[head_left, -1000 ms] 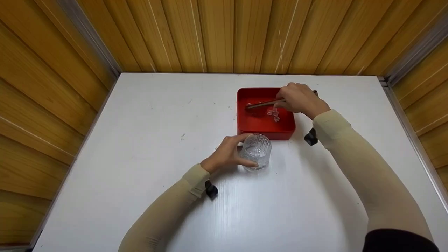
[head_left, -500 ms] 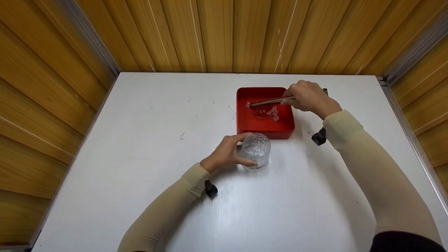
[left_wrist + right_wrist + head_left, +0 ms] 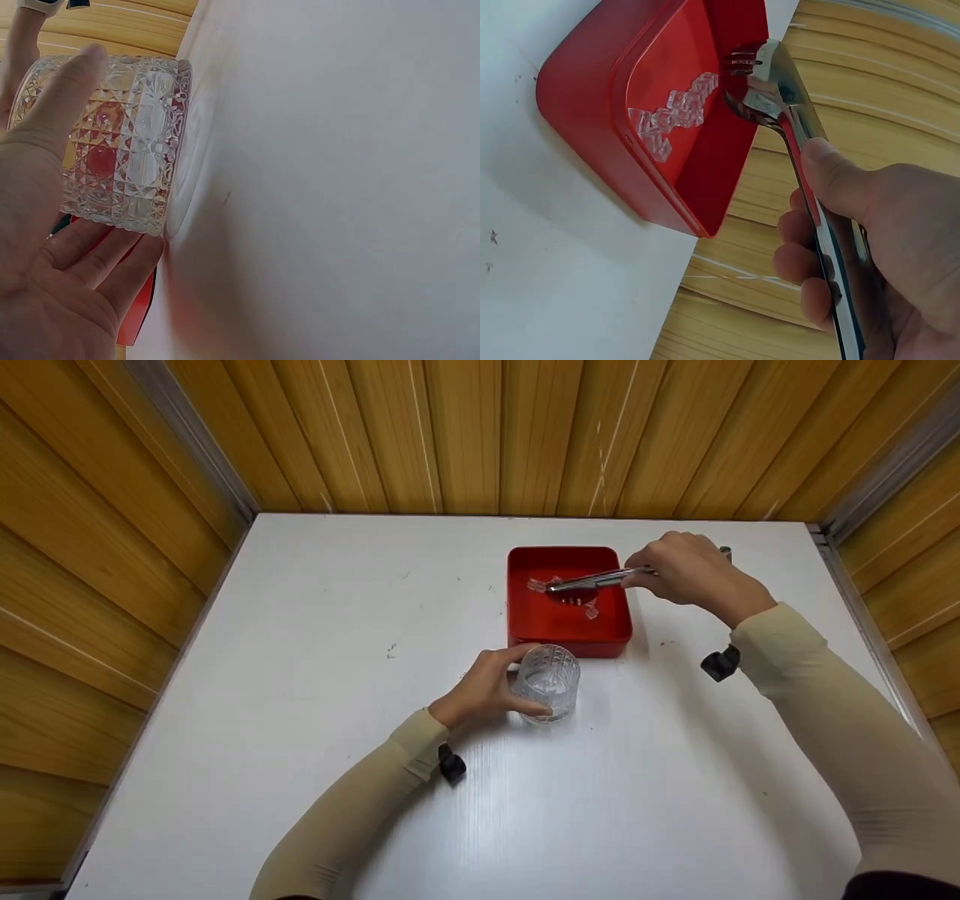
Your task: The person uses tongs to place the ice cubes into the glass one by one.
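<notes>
A clear cut-glass tumbler (image 3: 559,679) stands upright on the white table, just in front of a red box (image 3: 562,649). My left hand (image 3: 484,686) grips it from the left, the thumb on the near side and the fingers behind. Metal serving tongs (image 3: 810,135) with toothed ends are held in my right hand (image 3: 694,574), the thumb on one arm and the fingers curled under the other. Their tips hang over the inside of the red box, with no cube showing between them. Several clear ice-like cubes (image 3: 679,109) lie on the box floor, partly hidden by the tongs in the head view.
The white table (image 3: 337,607) ends at yellow wood-look walls (image 3: 465,435) at the back and sides. Small dark specks (image 3: 391,651) mark its surface left of the box. A black wrist camera (image 3: 721,663) hangs under the right sleeve.
My right hand has moved to the right with the tongs, and their tips have shifted right from the cubes at the box's left side. My left hand and the tumbler have stayed put.
</notes>
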{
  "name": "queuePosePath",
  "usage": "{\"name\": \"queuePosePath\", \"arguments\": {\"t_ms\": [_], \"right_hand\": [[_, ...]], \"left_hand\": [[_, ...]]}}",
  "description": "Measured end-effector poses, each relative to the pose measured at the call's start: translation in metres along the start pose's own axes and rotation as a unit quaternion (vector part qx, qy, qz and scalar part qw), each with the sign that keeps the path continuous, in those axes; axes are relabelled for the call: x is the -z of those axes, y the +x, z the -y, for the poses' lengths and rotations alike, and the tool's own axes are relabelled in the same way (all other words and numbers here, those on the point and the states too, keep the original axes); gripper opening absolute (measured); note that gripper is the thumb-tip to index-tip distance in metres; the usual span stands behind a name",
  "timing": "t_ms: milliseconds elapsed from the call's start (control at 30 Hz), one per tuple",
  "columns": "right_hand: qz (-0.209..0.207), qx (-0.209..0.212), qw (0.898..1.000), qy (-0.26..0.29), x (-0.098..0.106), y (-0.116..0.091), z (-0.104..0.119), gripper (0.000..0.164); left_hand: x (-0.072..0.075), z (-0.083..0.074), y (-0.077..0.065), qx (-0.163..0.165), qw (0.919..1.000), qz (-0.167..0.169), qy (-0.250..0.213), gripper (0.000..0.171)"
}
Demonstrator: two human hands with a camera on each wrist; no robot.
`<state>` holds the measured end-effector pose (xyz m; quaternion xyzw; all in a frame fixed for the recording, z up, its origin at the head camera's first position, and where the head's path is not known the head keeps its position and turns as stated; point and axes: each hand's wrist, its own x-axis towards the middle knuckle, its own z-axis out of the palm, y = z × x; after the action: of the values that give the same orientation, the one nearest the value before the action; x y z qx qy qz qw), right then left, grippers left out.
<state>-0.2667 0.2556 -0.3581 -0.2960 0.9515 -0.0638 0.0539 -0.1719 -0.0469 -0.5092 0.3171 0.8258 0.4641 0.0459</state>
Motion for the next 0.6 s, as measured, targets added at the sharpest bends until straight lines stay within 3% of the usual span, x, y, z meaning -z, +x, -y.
{"name": "queuePosePath", "arguments": {"t_ms": [600], "right_hand": [[-0.05,0.038,0.998,-0.01,0.013,-0.035,0.014,0.016]], "left_hand": [[0.001,0.004,0.004,0.004,1.0,0.004,0.003,0.086]]}}
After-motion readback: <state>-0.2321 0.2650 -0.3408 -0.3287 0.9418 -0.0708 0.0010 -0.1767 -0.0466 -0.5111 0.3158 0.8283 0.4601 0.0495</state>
